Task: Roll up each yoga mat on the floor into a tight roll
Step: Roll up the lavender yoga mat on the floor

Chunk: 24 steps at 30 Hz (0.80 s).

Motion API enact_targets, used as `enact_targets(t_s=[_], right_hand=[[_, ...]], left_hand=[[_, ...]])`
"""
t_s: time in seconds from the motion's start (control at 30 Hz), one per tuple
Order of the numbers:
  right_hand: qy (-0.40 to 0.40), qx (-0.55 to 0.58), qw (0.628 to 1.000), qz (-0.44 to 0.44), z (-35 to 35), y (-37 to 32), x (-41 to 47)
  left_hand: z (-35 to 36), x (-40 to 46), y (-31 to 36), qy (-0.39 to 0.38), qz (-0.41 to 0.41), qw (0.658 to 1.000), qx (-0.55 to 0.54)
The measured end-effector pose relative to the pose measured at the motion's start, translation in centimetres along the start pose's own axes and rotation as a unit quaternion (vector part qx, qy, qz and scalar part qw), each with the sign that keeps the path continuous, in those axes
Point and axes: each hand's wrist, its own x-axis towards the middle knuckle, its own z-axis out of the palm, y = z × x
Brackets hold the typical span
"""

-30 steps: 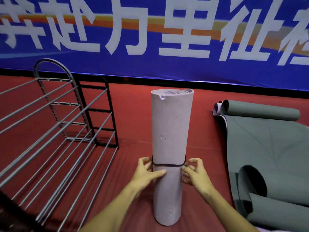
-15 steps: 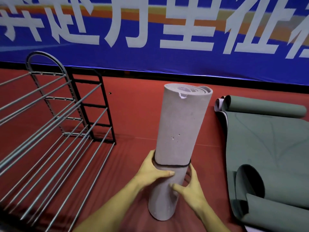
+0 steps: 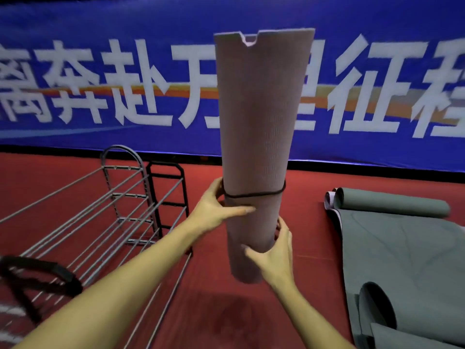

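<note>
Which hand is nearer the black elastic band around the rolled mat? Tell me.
Left. The left hand grips the rolled mat right at the black band; the right hand grips lower down, near the roll's bottom end.

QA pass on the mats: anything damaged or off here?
Yes. The rolled mat gripped by both hands has a notch torn from its top edge. The green mat on the floor lies only partly rolled.

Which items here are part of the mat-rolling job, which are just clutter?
Job: pink rolled mat with black band, left hand and right hand gripping it; green mat, only partly rolled.
Clutter: metal rack, blue banner.
</note>
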Motion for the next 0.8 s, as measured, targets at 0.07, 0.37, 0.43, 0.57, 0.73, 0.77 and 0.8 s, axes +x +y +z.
enact_targets(t_s=[0.07, 0.37, 0.43, 0.57, 0.73, 0.77, 0.8], right_hand=[[0.008, 0.004, 0.999, -0.041, 1.0, -4.3, 0.8], [-0.130, 0.061, 0.969, -0.200, 10.5, -19.7, 3.1], [-0.166, 0.053, 0.960, -0.222, 12.6, -22.7, 4.0], [-0.192, 0.097, 0.936, -0.277, 15.0, -30.4, 5.2], [-0.121, 0.182, 0.912, -0.347, 18.1, -38.4, 5.6], [-0.102, 0.190, 0.913, -0.347, 19.3, -38.9, 5.8], [-0.096, 0.196, 0.913, -0.344, 20.6, -39.3, 6.1]], left_hand=[[-4.0, -0.3, 2.5, -0.002, 0.037, 0.999, 0.031], [-19.9, -3.4, 9.4, 0.079, 0.096, 0.986, 0.110], [-23.2, -3.8, 10.0, 0.124, 0.100, 0.978, 0.132], [-29.0, -3.7, 10.2, 0.201, 0.094, 0.960, 0.171], [-35.2, -2.5, 8.0, 0.258, 0.062, 0.943, 0.201], [-36.2, -2.2, 7.4, 0.268, 0.055, 0.941, 0.201], [-37.1, -1.8, 6.7, 0.277, 0.046, 0.939, 0.199]])
